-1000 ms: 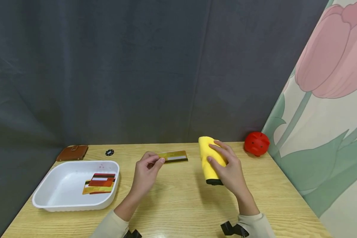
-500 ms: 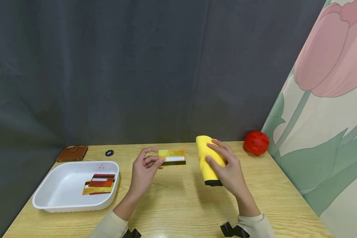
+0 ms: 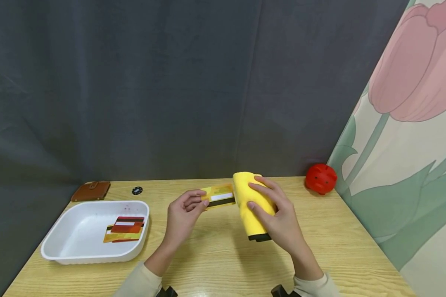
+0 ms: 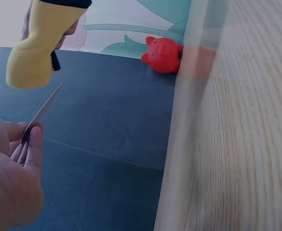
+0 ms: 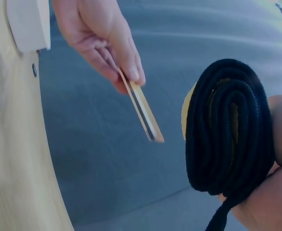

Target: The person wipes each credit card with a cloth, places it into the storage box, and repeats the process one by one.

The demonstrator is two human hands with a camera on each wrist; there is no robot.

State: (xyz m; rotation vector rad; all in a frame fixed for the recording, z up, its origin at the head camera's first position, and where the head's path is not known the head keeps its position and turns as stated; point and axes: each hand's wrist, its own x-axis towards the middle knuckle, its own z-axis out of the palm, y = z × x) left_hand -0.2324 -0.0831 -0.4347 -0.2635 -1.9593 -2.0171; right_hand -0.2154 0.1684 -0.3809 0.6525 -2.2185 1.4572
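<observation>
Between thumb and fingers my left hand (image 3: 184,214) pinches a yellow bank card (image 3: 220,195) by its left end. The card's striped back, with a black band and a white strip, faces me above the table. My right hand (image 3: 280,214) grips a rolled yellow cloth (image 3: 253,206) with a black edge. In the head view the cloth stands right at the card's free end; in the right wrist view a gap shows between the card (image 5: 143,113) and the roll's dark end (image 5: 230,130).
A white tray (image 3: 70,231) at the left holds several cards (image 3: 125,229) in red and yellow. Behind it lie a brown wallet (image 3: 92,191) and a black poker chip (image 3: 137,190). A red piggy bank (image 3: 321,179) sits at the back right, near the flowered wall (image 3: 405,173).
My left hand has turned the card so its back faces me more fully. My right hand has brought the cloth leftward, up to the card's end.
</observation>
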